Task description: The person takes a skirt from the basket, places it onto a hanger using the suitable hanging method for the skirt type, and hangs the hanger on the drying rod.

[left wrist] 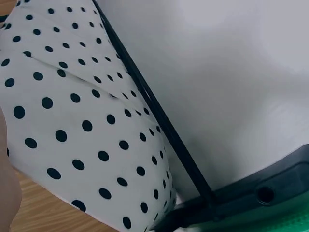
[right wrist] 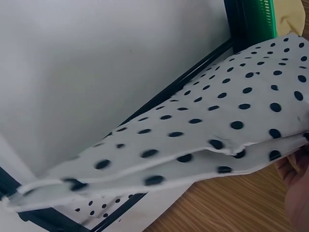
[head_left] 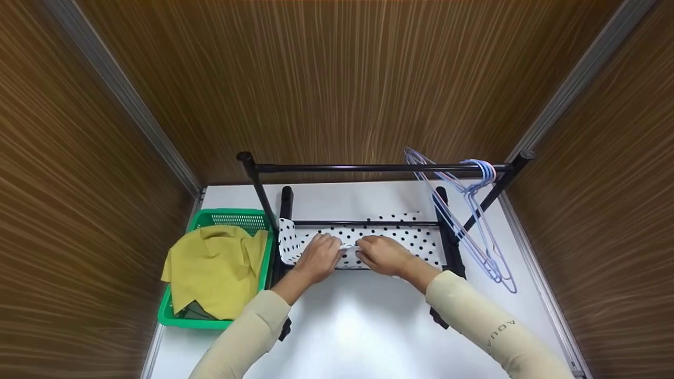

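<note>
A white cloth with black polka dots (head_left: pixel 389 234) lies spread across the lower bars of a black rack (head_left: pixel 363 168). My left hand (head_left: pixel 320 257) pinches its near edge at about the middle, fingers curled. Close beside it, my right hand (head_left: pixel 383 255) grips the same edge. Between the two hands a short stretch of the edge is bunched up. In the left wrist view the dotted cloth (left wrist: pixel 82 125) slopes down with a few creases. Two layered edges of the cloth (right wrist: pixel 193 145) show in the right wrist view, with the right fingers (right wrist: pixel 285 169) underneath.
To the left stands a green basket (head_left: pixel 197 322) with a mustard-yellow cloth (head_left: pixel 218 268) draped over it and something dark beneath. Several pale blue and pink hangers (head_left: pixel 479 231) hang from the right end of the rack's top bar. Wood-patterned panels (head_left: pixel 337 79) enclose the white table (head_left: pixel 347 337).
</note>
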Available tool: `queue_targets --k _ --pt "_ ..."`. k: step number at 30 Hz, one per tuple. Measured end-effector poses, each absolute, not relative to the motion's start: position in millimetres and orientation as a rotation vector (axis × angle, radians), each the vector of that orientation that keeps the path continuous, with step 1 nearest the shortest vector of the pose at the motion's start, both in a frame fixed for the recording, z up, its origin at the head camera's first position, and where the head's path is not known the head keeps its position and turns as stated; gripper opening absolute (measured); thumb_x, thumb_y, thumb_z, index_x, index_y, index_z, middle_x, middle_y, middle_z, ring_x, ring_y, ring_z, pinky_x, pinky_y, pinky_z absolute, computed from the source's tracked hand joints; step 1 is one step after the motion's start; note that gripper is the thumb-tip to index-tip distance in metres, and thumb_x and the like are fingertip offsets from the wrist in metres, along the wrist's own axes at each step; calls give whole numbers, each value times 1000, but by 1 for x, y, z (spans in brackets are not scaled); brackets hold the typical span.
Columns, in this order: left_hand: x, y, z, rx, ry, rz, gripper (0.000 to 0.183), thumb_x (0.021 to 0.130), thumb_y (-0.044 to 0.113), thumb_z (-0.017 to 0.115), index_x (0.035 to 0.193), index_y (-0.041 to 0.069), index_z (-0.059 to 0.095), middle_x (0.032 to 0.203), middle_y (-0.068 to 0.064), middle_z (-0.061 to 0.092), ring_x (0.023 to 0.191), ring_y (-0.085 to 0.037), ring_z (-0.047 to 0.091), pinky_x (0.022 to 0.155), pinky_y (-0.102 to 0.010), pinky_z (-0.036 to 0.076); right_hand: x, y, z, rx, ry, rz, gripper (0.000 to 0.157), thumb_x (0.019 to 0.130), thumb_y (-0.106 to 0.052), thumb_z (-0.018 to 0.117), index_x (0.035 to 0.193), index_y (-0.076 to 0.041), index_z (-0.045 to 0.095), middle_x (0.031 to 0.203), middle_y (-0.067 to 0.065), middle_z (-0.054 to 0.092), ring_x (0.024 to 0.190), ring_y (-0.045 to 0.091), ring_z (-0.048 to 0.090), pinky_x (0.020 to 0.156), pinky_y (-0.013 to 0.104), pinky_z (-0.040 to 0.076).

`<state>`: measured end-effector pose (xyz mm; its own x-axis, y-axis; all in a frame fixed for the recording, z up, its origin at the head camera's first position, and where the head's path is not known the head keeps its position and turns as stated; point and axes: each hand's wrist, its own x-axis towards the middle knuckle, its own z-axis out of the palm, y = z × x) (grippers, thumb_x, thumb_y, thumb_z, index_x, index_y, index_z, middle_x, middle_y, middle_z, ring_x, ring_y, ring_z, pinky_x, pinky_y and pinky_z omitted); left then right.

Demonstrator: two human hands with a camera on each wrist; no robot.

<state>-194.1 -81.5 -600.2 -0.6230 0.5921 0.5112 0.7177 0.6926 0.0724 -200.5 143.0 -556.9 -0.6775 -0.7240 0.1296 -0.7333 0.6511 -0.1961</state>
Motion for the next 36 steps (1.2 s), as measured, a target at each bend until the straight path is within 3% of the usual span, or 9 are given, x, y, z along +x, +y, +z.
queue_targets --k 13,19,26,36 --pt "-194 -80 -599 -1011 -2500 -393 17 101 20 45 91 9 53 81 -4 57 77 -22 54 75 -36 46 -198 139 -551 1170 -2794 386 23 106 -26 47 90 -11 54 75 0 56 66 18 58 67 35 53" --pt "-193 -77 -600 -1041 -2425 -294 21 103 22 45 90 9 56 79 -3 57 76 -21 54 73 -35 45 -198 134 -546 1228 -2635 330 15 104 -23 50 105 -10 57 88 3 66 81 22 67 79 37 55" --pt "-192 -73 -597 -1052 -2390 -271 26 104 25 43 88 10 57 78 -2 56 74 -19 53 70 -33 44 -197 130 -543 1271 -2554 35 14 102 -21 49 96 -10 57 89 5 64 87 25 63 81 41 53" --pt "-195 -68 -599 -1060 -2387 -275 23 103 24 44 91 10 56 85 -2 57 77 -19 54 71 -32 45 -199 135 -546 1333 -2479 -54 9 88 -11 57 97 -9 58 95 8 67 95 27 65 89 41 53"
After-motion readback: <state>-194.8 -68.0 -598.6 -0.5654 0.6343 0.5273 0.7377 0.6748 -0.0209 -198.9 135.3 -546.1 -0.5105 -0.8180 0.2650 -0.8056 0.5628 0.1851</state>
